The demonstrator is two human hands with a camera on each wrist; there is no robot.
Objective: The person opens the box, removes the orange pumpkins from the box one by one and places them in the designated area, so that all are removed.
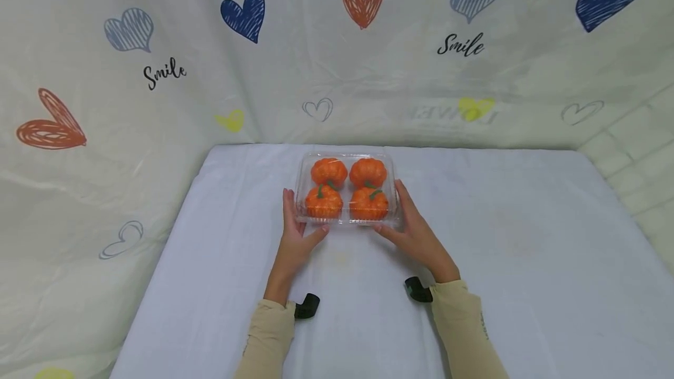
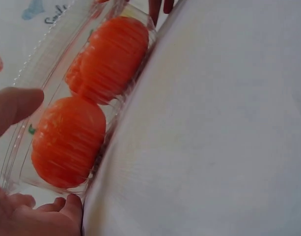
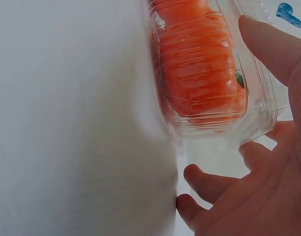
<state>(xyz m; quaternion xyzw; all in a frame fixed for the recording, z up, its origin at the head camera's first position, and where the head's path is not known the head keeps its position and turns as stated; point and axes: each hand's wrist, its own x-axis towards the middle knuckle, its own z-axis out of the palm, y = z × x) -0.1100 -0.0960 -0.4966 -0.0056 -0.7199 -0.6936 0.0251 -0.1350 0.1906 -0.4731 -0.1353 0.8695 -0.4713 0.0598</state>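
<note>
A clear plastic clamshell box (image 1: 345, 221) rests on the white-covered table, its lid down. Several small orange pumpkins (image 1: 323, 202) with green stems sit inside in two rows. My left hand (image 1: 293, 243) is at the box's left side, thumb by the front edge and fingers along the side. On the opposite side is my right hand (image 1: 422, 240), its thumb near the front right corner. In the right wrist view, that hand's fingers (image 3: 209, 184) are spread, the lower ones apart from the box. The left wrist view shows the left thumb (image 2: 22, 103) extended beside the lid.
White cloth covers the table (image 1: 526, 250), whose far edge meets a pale curtain (image 1: 295, 63) printed with hearts and "Smile". A black device (image 1: 308, 306) sits at the left wrist and another black device (image 1: 418, 290) at the right wrist.
</note>
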